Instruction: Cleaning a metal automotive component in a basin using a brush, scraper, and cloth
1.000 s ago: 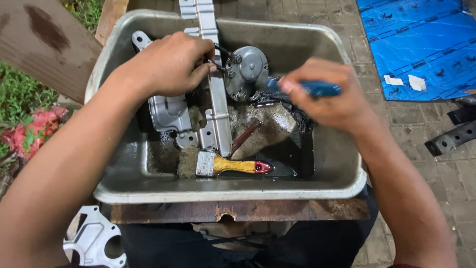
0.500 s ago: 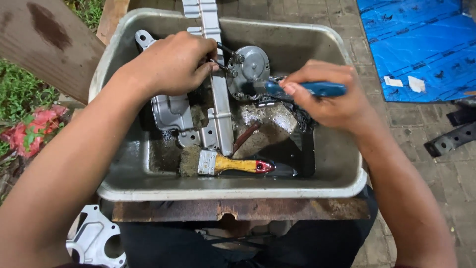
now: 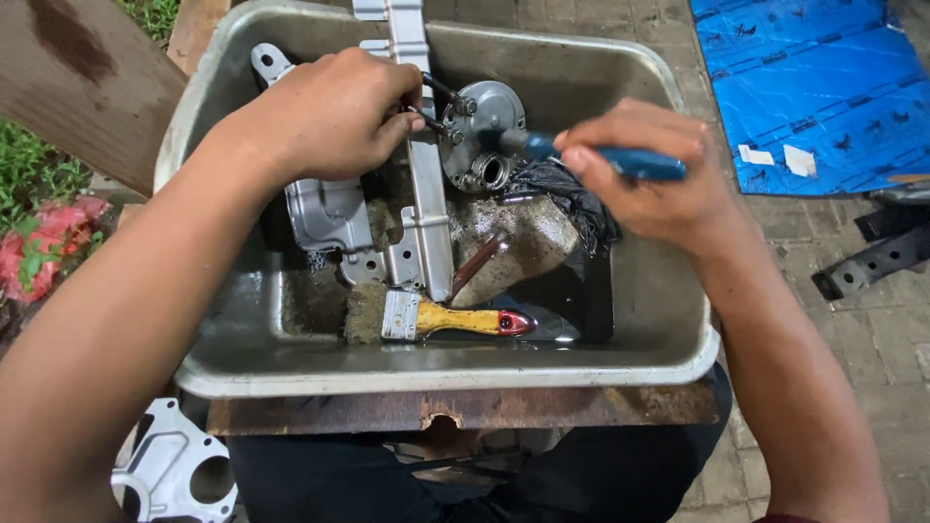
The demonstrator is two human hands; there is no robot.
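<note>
Head view looks straight down into a grey metal tub (image 3: 291, 373) that rests on a rusty plate (image 3: 465, 409), with dark liquid pooled along its near right side. Left hand (image 3: 329, 116) is closed over the top of a long silver bracket (image 3: 426, 208) that runs from the far rim toward the middle of the tub; the grip seems meant to pin the bracket and the round metal housing (image 3: 484, 131) beside it so they do not shift. Right hand (image 3: 649, 174) is wrapped firmly around a blue-handled tool (image 3: 620, 160), its tip pointed left and touching the housing's right edge, apparently to work at that part while the other hand steadies it. What kind of tip the tool has cannot be told.

A yellow-handled paintbrush (image 3: 436, 318) lies flat in the near part of the tub, bristles to the left, near the liquid and close to either hand. A soiled grey block (image 3: 513, 247) sits right of the bracket, under the right hand. Outside, a blue sheet (image 3: 804, 87) covers the paving at far right.
</note>
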